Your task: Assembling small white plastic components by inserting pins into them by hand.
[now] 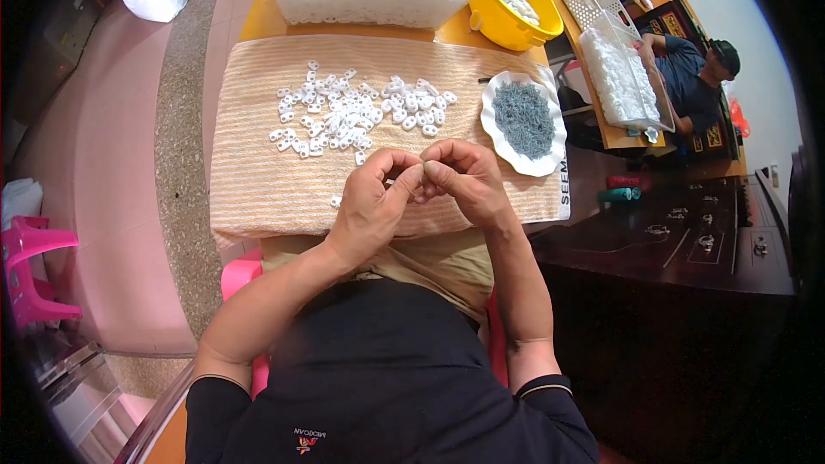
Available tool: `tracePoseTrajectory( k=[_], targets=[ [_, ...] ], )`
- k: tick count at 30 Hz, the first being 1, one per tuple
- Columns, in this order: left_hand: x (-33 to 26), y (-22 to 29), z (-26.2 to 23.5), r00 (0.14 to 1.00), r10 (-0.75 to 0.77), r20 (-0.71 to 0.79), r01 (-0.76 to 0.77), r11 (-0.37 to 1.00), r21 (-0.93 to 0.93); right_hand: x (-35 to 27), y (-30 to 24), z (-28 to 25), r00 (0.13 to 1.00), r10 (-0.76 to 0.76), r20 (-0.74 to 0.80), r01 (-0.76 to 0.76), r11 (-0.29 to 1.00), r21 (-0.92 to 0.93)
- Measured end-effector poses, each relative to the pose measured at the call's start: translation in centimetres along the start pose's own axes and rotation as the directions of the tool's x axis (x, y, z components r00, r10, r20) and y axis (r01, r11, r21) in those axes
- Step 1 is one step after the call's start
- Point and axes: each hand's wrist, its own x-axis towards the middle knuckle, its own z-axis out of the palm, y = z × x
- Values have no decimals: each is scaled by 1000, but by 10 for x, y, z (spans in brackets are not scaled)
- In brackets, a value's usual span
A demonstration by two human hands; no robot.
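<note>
My left hand (pixel 375 195) and my right hand (pixel 470 182) meet fingertip to fingertip over the near part of a striped towel (pixel 258 193). Both are closed in a pinch, and what lies between the fingers is too small and covered to name. Just beyond them, small white plastic pieces with holes (pixel 331 116) lie scattered in a heap. A tighter cluster of white pieces (pixel 415 105) sits to its right. One loose white piece (pixel 336 202) rests beside my left hand. Right of my right hand, a white scalloped plate (pixel 533 166) holds many small grey metal parts (pixel 524 119).
A clear bin (pixel 369 10) full of white pieces and a yellow basin (pixel 516 30) stand at the far edge. Another person (pixel 687 77) sits at the right by a second filled bin (pixel 619 77). Pink stools (pixel 39 271) are at the left; a dark wooden panel (pixel 670 241) is at the right.
</note>
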Motion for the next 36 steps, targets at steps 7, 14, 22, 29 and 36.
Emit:
tracePoseTrajectory(
  k=[7, 14, 22, 29, 36],
  targets=[
    [0, 1, -1, 1000, -3, -3, 3, 1000, -23, 0, 3, 3, 999, -21, -35, 21, 1000, 17],
    [1, -2, -1, 1000, 6, -9, -6, 1000, -22, 1, 4, 3, 999, -20, -43, 21, 1000, 12],
    [2, -6, -3, 999, 26, -24, -25, 999, 32, 0, 0, 9, 995, -59, -81, 48, 990, -131],
    [5, -6, -4, 999, -40, -29, 39, 998, -45, 1, 6, 11, 983, -154, -104, 125, 963, -241],
    [7, -8, -5, 997, -82, -6, 80, 985, -150, 0, 2, 14, 981, -162, -108, 140, 972, -186]
  ],
)
